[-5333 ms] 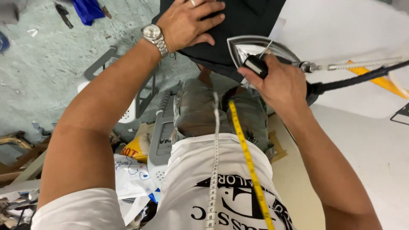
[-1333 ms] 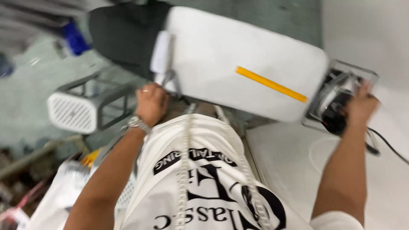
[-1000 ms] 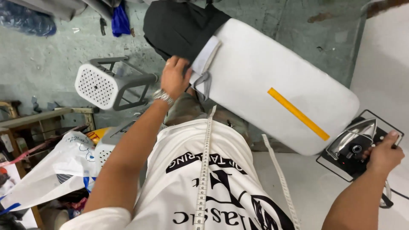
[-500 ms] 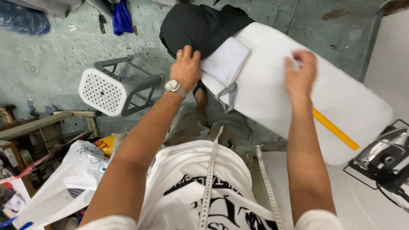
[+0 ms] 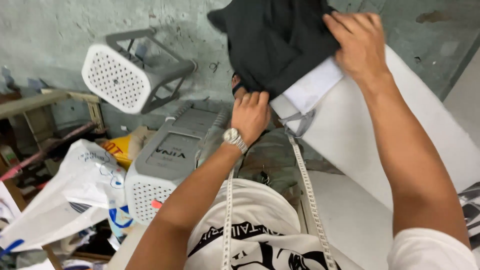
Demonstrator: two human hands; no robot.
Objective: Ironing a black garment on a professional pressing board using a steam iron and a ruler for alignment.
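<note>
**Cloth on the board's end**

Cloth (image 5: 272, 45), dark and soft, lies heaped over the narrow end of the white ironing board (image 5: 360, 130), part of it hanging off toward the floor. It looks light and limp, likely to sag and slide where nothing bears it, so it seems best taken by an edge or a fold with it spread flat on the padding. A white lining piece (image 5: 312, 90) shows under its near edge.

The right hand (image 5: 360, 45) lies on the cloth with fingers together and bent over a fold, pressing or gripping it; which of the two cannot be told. The left hand (image 5: 250, 115), a watch (image 5: 233, 137) at its wrist, has its fingers curled at the cloth's lower edge just beside the board's tip, apparently pinching the hem. A tape measure (image 5: 310, 195) hangs from the person's neck. Grey stools (image 5: 135, 75) stand near.
</note>
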